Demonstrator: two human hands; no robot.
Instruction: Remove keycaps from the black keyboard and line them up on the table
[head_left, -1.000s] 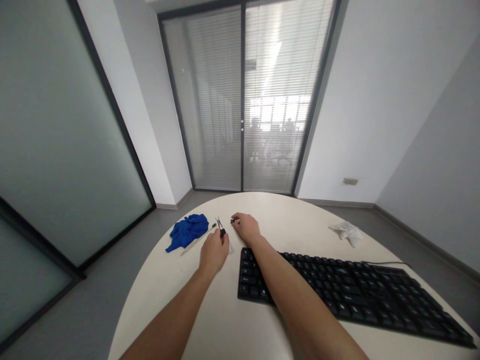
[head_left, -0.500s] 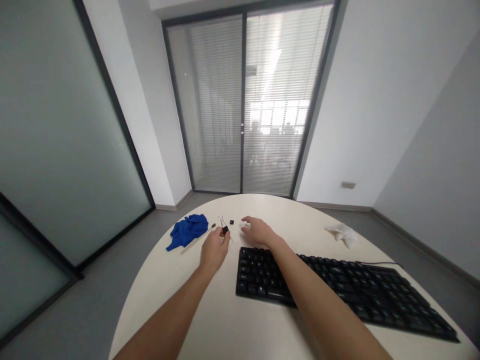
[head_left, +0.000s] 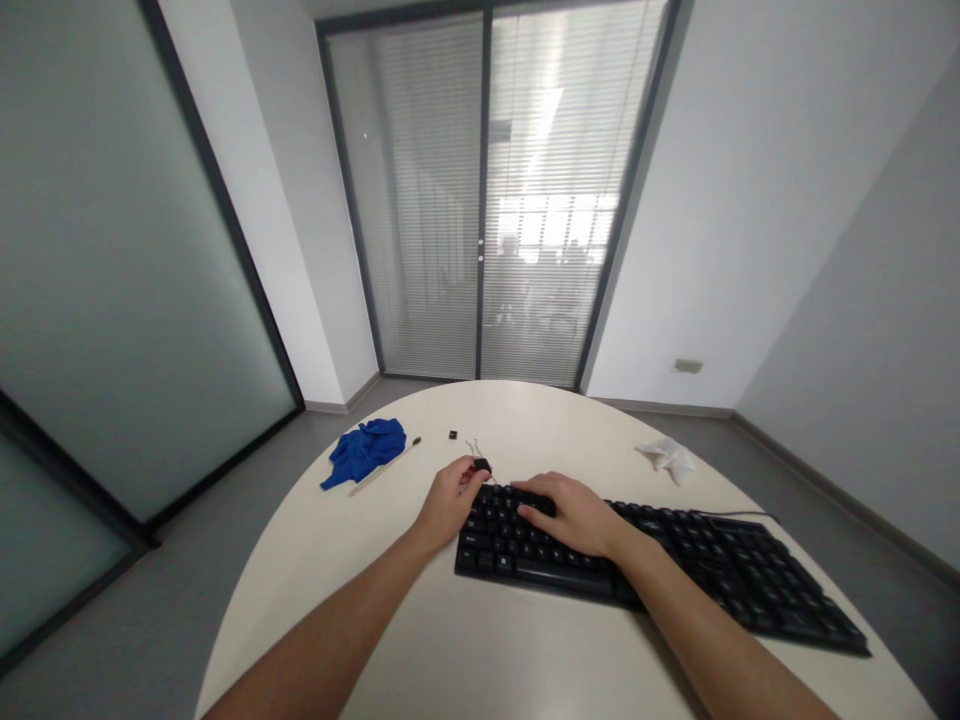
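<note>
In a pinch of thumb and fingers, my left hand (head_left: 448, 502) holds a small black tool with thin metal wires (head_left: 482, 465). Its exact kind is too small to make out. It sits at the top left corner of a black keyboard (head_left: 559, 572). My right hand (head_left: 574, 512) lies over the keyboard's left part with fingers stretched out, palm down, holding nothing that I can see. The keys under that hand are hidden. A small black square piece, like a keycap (head_left: 453, 435), lies on the table beyond my left hand.
A crumpled blue cloth (head_left: 366, 450) lies at the left, beside a thin wooden-handled brush (head_left: 382, 470). White crumpled tissue (head_left: 667, 456) lies at the right. The keyboard's cable (head_left: 739, 514) runs along its back. The pale round table (head_left: 390, 640) ends in a curved edge.
My left hand has moved right with the black tool to the keyboard's corner. My right hand has come down from above the table onto the keys. The view has shifted slightly.
</note>
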